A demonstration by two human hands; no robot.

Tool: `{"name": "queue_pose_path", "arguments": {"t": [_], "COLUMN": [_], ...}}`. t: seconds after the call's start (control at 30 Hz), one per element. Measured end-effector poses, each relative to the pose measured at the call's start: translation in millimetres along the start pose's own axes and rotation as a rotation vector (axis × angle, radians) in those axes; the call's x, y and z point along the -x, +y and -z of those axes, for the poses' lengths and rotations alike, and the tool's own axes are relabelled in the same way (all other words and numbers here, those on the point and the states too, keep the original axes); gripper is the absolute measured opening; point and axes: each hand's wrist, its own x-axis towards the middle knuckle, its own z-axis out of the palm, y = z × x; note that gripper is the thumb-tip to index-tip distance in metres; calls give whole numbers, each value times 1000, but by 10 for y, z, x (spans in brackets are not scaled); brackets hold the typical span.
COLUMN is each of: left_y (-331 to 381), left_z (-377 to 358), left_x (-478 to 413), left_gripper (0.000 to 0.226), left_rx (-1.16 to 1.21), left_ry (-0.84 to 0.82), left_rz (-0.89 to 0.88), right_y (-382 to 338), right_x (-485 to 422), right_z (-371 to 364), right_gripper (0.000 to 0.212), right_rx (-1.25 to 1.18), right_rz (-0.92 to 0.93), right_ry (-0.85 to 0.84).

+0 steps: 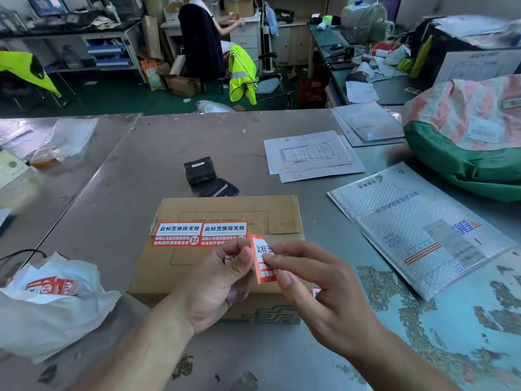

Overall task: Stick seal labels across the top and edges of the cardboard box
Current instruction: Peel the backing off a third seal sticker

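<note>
A brown cardboard box lies flat on the grey metal table in front of me. Two red-and-white seal labels are stuck side by side across its top seam, reaching the left edge. Above the box's near half, my left hand and my right hand pinch one more red-and-white seal label between thumbs and fingers, held upright. My left hand also grips a scrap of its backing. A bit of another label shows at the box's right edge under my right hand.
A white plastic bag with more labels lies at near left. A black label printer sits behind the box. A bubble mailer, papers and a green-and-pink sack lie to the right. A person sits at the back.
</note>
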Motion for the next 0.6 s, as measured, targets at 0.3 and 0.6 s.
{"name": "queue_pose_path", "arguments": {"t": [0.3, 0.6], "left_y": [-20, -78], "left_z": [13, 79], "left_x": [50, 61], "left_gripper": [55, 70], "left_rx": [15, 17], "left_ry": [-16, 39], "left_rz": [8, 7], "right_y": [-39, -93], "right_x": [23, 29], "right_z": [-14, -46], "right_gripper": [29, 31], "right_rx": [21, 25], "right_rz": [44, 46], "right_ry": [-32, -115]}}
